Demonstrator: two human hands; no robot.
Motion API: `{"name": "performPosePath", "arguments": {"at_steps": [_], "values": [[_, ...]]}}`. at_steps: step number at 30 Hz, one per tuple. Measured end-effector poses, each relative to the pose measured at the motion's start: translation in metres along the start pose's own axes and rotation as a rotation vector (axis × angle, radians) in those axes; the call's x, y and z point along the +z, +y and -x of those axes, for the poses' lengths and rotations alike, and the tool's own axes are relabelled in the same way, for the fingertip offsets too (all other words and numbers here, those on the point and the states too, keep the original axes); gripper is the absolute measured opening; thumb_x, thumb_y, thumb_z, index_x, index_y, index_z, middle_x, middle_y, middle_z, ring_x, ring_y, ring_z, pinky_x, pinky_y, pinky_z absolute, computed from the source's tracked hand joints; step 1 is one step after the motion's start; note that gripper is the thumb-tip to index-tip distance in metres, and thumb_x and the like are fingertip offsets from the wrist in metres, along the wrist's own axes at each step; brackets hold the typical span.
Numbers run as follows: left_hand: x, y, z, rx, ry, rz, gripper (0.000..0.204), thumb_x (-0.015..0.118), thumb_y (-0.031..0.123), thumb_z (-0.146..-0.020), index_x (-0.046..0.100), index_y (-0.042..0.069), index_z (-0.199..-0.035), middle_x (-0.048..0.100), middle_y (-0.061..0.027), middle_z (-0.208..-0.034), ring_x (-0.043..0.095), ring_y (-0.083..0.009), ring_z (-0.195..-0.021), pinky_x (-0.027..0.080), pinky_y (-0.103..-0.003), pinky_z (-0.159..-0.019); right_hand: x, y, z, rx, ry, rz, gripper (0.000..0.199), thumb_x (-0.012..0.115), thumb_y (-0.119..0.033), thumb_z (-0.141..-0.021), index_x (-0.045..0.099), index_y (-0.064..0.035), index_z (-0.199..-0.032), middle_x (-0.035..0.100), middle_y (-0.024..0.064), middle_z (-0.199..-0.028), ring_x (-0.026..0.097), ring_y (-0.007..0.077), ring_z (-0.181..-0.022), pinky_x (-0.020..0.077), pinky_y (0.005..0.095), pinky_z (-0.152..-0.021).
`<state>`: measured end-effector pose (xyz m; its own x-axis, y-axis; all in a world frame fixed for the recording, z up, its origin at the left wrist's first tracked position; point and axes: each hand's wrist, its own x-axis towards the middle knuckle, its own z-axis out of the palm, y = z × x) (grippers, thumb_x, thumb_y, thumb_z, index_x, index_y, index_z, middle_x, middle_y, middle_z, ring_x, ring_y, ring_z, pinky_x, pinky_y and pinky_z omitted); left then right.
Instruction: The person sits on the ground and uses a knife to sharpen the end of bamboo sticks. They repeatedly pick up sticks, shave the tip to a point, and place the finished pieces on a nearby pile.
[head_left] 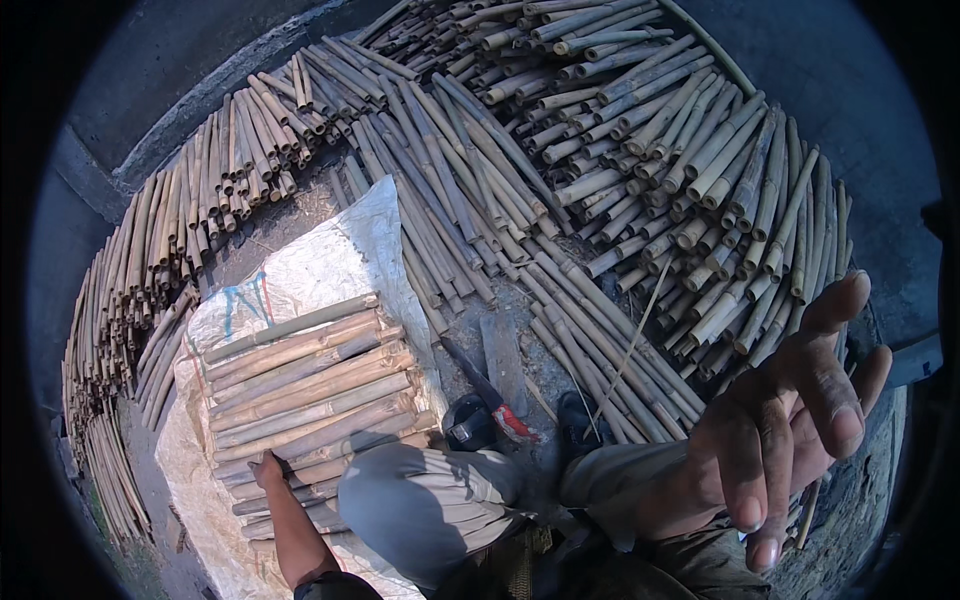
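Note:
My left hand (267, 470) is low at the left ends of a row of cut bamboo poles (310, 385), its fingers closed on one of them. These poles lie side by side on a white woven sack (345, 245) spread on the ground. Raised at the lower right, close to the camera, is my right hand (785, 425). Its fingers are spread and slightly bent, with nothing in them. Between my feet and the sack lies a long dark-bladed knife (475, 375) with a red part near its handle.
A large stack of bamboo poles (690, 170) rises at the far right. More poles (160, 235) lean in a curved row along the left. Loose poles (450, 190) lie across the middle. A flat wooden board (503, 360) rests beside the knife, near my sandalled feet (468, 424).

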<state>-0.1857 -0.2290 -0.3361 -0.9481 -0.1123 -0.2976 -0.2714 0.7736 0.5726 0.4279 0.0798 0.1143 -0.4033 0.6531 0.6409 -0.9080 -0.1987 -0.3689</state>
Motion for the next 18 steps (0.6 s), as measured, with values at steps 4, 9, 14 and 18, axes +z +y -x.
{"name": "performPosePath", "arguments": {"at_steps": [4, 9, 14, 18], "values": [[0.004, 0.015, 0.011, -0.037, 0.015, -0.359, 0.109, 0.069, 0.056, -0.078, 0.023, 0.008, -0.164, 0.047, -0.0319, -0.150, 0.040, -0.0491, -0.140, 0.039, -0.049, -0.114, -0.107, -0.031, -0.023, -0.318, 0.652, 0.451, 0.050, 0.046, -0.039, -0.106, 0.055, 0.0023, -0.133, 0.069, 0.0144, -0.106, 0.065, 0.0225, -0.063, 0.0543, 0.0436, -0.074], [0.014, 0.038, 0.054, -0.107, 0.137, -0.346, 0.088, 0.064, 0.052, -0.086, 0.031, 0.007, -0.154, 0.052, -0.0320, -0.141, 0.046, -0.0466, -0.132, 0.043, -0.052, -0.106, -0.247, -0.032, -0.053, -0.046, 1.248, 0.907, 0.035, 0.058, -0.028, -0.101, 0.051, -0.0007, -0.121, 0.063, 0.0108, -0.101, 0.070, 0.0198, -0.068, 0.0522, 0.0294, -0.055], [0.015, 0.054, 0.110, 0.048, 0.233, -0.423, 0.060, 0.055, 0.047, -0.095, 0.047, 0.004, -0.137, 0.059, -0.0284, -0.129, 0.055, -0.0443, -0.120, 0.049, -0.052, -0.097, -0.332, -0.036, -0.066, 0.264, 0.911, 2.152, 0.055, 0.067, -0.028, -0.093, 0.052, 0.0033, -0.135, 0.063, 0.0232, -0.120, 0.064, 0.0366, -0.112, 0.0505, 0.0485, -0.094], [0.010, 0.068, 0.153, 0.126, 0.262, -0.432, 0.047, 0.048, 0.042, -0.102, 0.060, 0.002, -0.123, 0.066, -0.0255, -0.119, 0.062, -0.0424, -0.110, 0.053, -0.052, -0.089, -0.365, -0.046, -0.090, 0.442, 0.560, 2.563, 0.055, 0.071, -0.029, -0.090, 0.055, 0.0017, -0.133, 0.061, 0.0231, -0.120, 0.062, 0.0383, -0.113, 0.0490, 0.0491, -0.097]]}}
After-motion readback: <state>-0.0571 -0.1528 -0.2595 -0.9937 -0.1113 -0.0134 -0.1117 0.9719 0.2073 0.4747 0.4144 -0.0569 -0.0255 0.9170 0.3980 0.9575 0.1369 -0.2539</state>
